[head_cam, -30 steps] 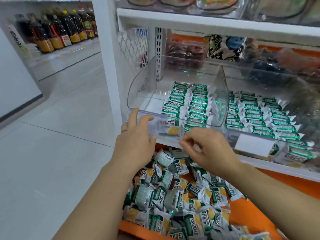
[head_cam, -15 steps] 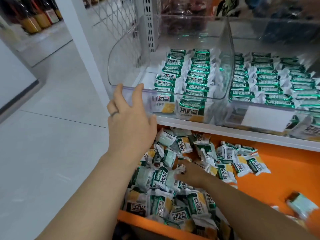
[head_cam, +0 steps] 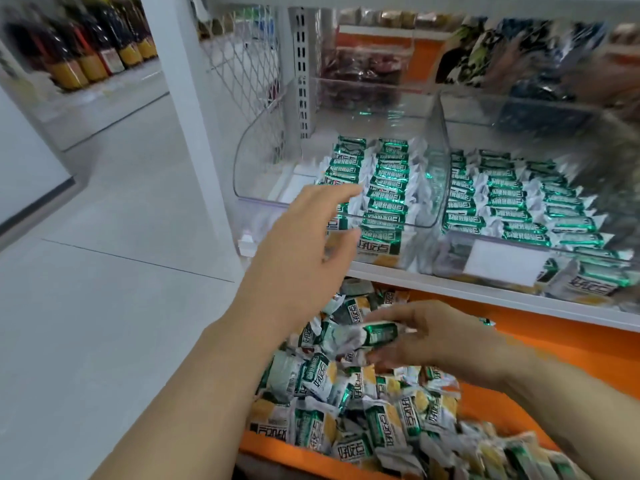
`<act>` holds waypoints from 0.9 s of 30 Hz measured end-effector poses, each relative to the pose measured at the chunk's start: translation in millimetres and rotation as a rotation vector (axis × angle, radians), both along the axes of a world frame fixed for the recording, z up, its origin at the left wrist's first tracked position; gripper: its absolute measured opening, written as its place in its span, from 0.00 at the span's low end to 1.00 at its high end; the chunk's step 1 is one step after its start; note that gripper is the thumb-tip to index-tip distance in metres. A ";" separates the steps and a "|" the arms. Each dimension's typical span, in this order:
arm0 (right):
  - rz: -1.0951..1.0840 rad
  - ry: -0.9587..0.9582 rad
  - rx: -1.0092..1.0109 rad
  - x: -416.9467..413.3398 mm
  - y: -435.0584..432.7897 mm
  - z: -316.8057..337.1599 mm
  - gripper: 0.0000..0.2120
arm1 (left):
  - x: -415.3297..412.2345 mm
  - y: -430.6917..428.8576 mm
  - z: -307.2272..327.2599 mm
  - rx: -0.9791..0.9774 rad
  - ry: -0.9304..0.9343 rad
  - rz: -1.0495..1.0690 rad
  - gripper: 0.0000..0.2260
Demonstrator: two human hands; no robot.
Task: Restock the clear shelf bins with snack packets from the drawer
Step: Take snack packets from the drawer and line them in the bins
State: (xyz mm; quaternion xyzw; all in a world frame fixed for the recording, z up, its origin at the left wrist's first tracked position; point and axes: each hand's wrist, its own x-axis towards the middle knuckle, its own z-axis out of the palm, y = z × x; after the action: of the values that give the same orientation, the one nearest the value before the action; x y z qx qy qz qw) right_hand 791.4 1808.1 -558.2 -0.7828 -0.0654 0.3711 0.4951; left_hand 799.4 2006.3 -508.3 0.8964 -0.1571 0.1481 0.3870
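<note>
Snack packet [head_cam: 378, 334] hangs pinched in the right hand [head_cam: 436, 341] above the drawer [head_cam: 277, 449]; left hand [head_cam: 299, 249] spreads loose before the clear bin [head_cam: 253, 169]. A weak pinch may drop it short of the bin.

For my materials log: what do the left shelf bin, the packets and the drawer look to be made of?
Shelf bin: clear hard plastic, glossy; the mesh behind shows through it.
Packets: thin shiny film, probably metallised plastic, crinkled, with crimped ends.
Drawer: smooth and orange, painted metal or plastic; I cannot tell which.
</note>
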 end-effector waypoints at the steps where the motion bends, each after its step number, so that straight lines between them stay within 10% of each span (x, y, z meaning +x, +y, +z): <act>1: -0.013 -0.110 -0.063 -2.8 0.0 15.7 0.22 | -3.1 -0.2 4.4 -0.097 0.097 -0.049 0.15; 9: -0.062 -0.446 -0.079 -6.7 16.6 95.1 0.09 | -13.5 19.1 23.2 -0.287 0.449 -0.249 0.21; 18: -0.076 -0.878 -0.084 45.2 47.5 125.7 0.13 | 0.7 36.3 30.5 -0.449 0.146 0.077 0.14; 27: 0.083 -0.926 -0.391 114.9 69.3 89.2 0.20 | 11.7 59.2 8.6 -0.018 0.240 0.282 0.22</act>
State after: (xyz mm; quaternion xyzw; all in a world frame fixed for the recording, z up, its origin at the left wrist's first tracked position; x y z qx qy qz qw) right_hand 906.3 1877.5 -468.9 -0.9402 -0.2385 0.0094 0.2430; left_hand 811.1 2065.4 -499.7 0.9173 0.0186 0.0944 0.3864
